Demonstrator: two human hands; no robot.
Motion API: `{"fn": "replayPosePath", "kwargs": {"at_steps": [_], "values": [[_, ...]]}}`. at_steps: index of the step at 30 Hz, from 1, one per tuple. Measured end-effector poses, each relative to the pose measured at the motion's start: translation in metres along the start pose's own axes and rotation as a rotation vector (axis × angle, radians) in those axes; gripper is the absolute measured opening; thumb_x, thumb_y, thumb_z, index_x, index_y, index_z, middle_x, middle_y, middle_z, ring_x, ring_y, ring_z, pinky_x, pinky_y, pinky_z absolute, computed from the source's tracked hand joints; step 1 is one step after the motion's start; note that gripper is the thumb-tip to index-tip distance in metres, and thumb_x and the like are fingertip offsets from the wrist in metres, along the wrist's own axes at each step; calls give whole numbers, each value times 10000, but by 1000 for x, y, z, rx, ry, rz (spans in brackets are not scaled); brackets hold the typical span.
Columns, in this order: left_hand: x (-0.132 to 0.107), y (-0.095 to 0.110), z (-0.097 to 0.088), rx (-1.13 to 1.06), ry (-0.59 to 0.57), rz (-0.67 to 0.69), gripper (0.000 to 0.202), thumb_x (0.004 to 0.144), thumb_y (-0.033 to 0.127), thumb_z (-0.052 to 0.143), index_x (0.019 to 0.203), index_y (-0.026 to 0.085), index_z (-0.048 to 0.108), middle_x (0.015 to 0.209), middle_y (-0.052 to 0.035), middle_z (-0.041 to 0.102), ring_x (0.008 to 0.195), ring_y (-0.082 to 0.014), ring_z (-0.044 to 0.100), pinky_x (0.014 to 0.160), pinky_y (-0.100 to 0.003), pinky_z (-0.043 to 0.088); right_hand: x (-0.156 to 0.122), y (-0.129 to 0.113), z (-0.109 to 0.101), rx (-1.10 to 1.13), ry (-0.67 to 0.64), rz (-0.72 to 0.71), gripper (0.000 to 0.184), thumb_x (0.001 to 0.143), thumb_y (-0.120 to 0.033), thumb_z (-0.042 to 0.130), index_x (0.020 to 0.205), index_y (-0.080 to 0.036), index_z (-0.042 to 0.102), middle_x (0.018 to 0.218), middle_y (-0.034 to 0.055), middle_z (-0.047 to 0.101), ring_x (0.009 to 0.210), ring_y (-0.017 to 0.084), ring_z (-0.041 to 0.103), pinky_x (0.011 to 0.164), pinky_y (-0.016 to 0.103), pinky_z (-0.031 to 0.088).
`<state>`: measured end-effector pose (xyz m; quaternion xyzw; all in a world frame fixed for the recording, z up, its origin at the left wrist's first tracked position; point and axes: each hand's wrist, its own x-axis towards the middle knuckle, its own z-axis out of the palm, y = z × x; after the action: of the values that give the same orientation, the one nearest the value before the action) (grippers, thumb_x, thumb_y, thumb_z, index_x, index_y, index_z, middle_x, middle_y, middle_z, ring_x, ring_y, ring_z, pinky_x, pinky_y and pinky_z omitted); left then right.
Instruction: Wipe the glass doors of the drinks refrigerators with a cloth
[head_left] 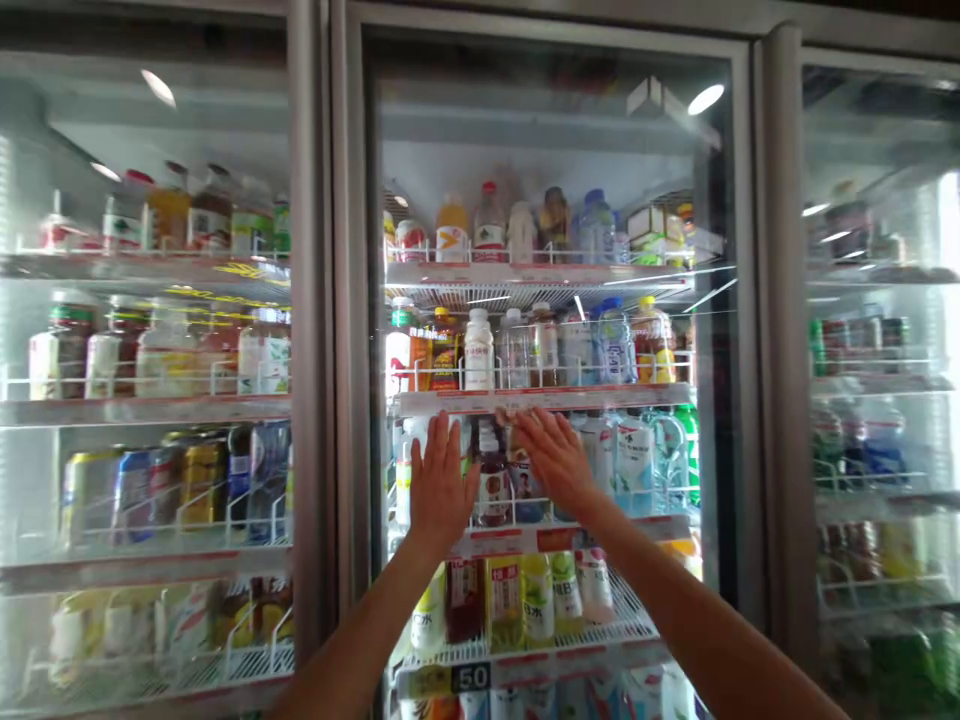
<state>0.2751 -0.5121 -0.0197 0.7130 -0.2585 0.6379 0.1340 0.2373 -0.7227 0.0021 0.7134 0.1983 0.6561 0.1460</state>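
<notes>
In the head view, both arms reach toward the glass door (540,130) of a drinks fridge. My left hand (439,490) is up, with its fingers straight and pointing upward. My right hand (559,465) lies at an angle, its fingers stretched toward the upper left. Neither hand holds anything. The palms face the glass; I cannot tell how firmly they touch it. Between and behind them, inside the fridge, stand a dark bottle (493,485) and other drinks. A white bottle (478,350) is on the shelf above.
A metal door frame (349,300) runs down the left of this door. Further fridge sections with bottles and cans, such as a gold can (202,480), lie to the left and right. A lower shelf holds yellow-green bottles (537,600) above a black "50" label (472,678).
</notes>
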Motion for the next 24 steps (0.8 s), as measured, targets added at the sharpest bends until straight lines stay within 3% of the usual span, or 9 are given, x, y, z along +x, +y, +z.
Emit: {"fn": "replayPosePath", "kwargs": {"at_steps": [6,7,9,12,14,16,17,21,24], "values": [[5,3,11,66,16,-5,702,910,335,410,1466,156,19,1494,-155,225,1405,-250,155,1128,-488,191,-28,139,-24,-185,420,592,447,870,-189,352,1283,-110,502,1368,165,448,1284,268,403,1018,515,364],[4,3,12,76,23,-8,704,910,337,410,1466,153,19,1493,-156,227,1405,-249,149,1130,-486,187,-25,145,-23,-191,466,632,451,868,-188,351,1285,-102,500,1361,175,452,1269,276,419,1007,522,371],[4,3,13,93,38,-9,705,909,339,410,1465,148,22,1493,-159,227,1408,-246,138,1133,-481,179,-12,128,-17,-179,459,585,452,867,-170,359,1297,-114,488,1346,161,473,1289,276,394,1011,518,369],[4,3,14,99,52,4,700,909,348,405,1466,147,32,1497,-157,219,1411,-239,125,1141,-470,160,7,70,-8,-99,265,270,442,862,-146,397,1293,-175,491,1333,78,507,1357,241,294,1057,462,344],[3,2,14,96,48,7,692,908,354,406,1466,150,50,1495,-154,231,1412,-235,126,1144,-465,151,11,50,-7,-32,133,56,450,856,-143,414,1295,-212,484,1339,25,507,1367,212,276,1093,433,309],[4,0,11,93,36,-6,670,910,350,401,1465,162,77,1489,-146,258,1409,-230,149,1145,-460,158,8,65,-11,-22,128,15,480,853,-143,411,1324,-226,448,1339,19,507,1359,201,296,1103,435,292],[6,-2,9,93,31,-8,655,912,345,394,1464,170,87,1485,-140,271,1406,-226,165,1143,-455,169,4,85,-15,-39,178,78,498,854,-146,402,1346,-221,421,1344,35,501,1350,203,313,1096,443,300],[33,-9,2,113,48,-29,634,920,354,361,1464,180,85,1495,-130,251,1402,-226,184,1134,-453,198,9,172,-18,-132,488,566,543,840,-176,363,1380,-118,376,1394,153,417,1310,274,365,1040,505,339],[65,-9,4,131,60,-52,628,925,379,335,1463,166,91,1504,-135,219,1404,-236,177,1130,-464,199,41,168,-10,-75,469,585,533,833,-178,363,1359,-107,415,1395,152,413,1328,296,326,1055,523,307]]}}
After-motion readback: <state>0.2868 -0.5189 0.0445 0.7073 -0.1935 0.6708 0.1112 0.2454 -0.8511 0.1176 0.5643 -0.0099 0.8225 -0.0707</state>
